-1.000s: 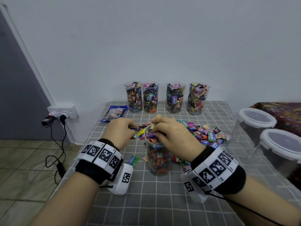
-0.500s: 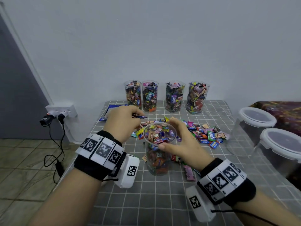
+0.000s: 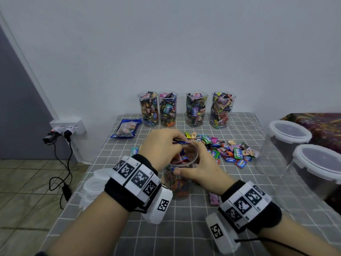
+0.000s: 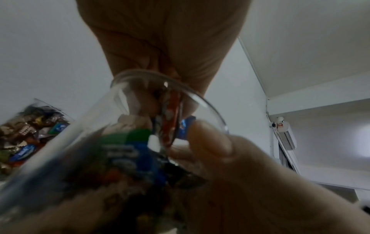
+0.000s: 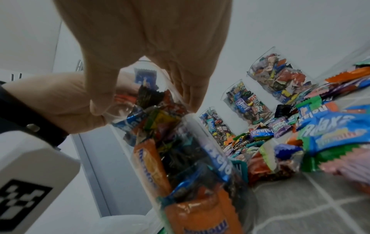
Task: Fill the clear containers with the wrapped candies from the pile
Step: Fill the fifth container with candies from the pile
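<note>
From the head view, the clear container (image 3: 181,174) stands upright on the worktop (image 3: 184,228), its long axis vertical and its mouth facing up. The right hand (image 3: 201,169) wraps its side just below the rim, steadying it. The left hand (image 3: 162,148) sits directly over the near-left part of the mouth, fingers bunched around a few wrapped candies (image 3: 180,142) at rim level, so the drop is straight down. The pile (image 3: 227,150) lies to the right and behind, nearer the right hand

From the left wrist, the rim (image 4: 170,95) curves under the fingertips (image 4: 140,101), which pinch what looks like a red wrapper and a blue one; the blur leaves the count unsure

From the right wrist, thumb and fingers (image 5: 192,88) curl round the container wall, candies packed nearly up to the grip, and a blue wrapper (image 5: 145,77) shows above the mouth. Filled containers (image 5: 246,102) stand behind
</note>
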`<state>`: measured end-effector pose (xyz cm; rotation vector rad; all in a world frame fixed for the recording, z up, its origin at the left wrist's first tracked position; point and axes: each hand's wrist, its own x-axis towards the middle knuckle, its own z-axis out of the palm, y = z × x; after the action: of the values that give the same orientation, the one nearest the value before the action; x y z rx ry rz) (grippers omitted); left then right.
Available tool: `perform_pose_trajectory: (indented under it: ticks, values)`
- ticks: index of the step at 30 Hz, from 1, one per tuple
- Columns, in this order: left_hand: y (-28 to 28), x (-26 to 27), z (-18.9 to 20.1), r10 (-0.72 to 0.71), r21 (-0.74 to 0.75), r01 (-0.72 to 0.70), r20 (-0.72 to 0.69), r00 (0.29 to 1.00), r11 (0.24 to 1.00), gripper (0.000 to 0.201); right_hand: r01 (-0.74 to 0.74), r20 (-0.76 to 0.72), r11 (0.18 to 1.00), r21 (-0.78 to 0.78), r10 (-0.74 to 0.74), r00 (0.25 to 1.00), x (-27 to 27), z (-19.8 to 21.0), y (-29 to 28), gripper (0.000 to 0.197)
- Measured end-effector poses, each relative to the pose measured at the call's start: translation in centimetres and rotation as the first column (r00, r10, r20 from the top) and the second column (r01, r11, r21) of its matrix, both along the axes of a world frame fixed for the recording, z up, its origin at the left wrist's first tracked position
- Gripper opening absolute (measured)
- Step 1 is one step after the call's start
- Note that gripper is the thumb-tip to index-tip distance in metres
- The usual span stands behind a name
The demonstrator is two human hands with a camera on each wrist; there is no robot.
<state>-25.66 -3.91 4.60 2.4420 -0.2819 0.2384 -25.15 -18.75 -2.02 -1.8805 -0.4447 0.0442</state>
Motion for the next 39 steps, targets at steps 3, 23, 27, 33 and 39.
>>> perform_pose_trajectory:
  ticks: [3, 23, 27, 33, 39]
  values:
    - [-0.2, -0.1, 0.0, -0.033, 0.033, 0.034, -0.015, 0.999, 0.999, 0.031, -0.009, 0.014, 1.000, -0.009, 0.009, 1.000, 0.1, 0.1, -0.1, 0.075]
    - [6.6, 6.5, -4.2, 0.339, -0.068, -0.340, -0.023, 0.941, 0.938, 0.031, -0.064, -0.089, 0.788, -0.613, 0.012, 0.996, 4.3, -0.7, -4.1, 0.096]
    - [8.0, 9.3, -6.0, 0.380, 0.061, -0.376, -0.231, 0.896, 0.925, 0.042, 0.260, 0.001, 0.707, -0.658, -0.344, 0.939, 7.7, -1.0, -6.5, 0.075]
    - [8.7, 12.0, -8.2, 0.458, 0.266, -0.376, -0.432, 0.777, 0.888, 0.047, 0.500, -0.183, 0.659, -0.562, -0.688, 0.702, 12.5, -2.1, -9.7, 0.082]
    - [7.8, 13.1, -9.1, 0.482, 0.399, -0.308, -0.476, 0.736, 0.864, 0.048, 0.313, -0.230, 0.629, -0.712, -0.630, 0.742, 13.4, -1.7, -9.7, 0.028]
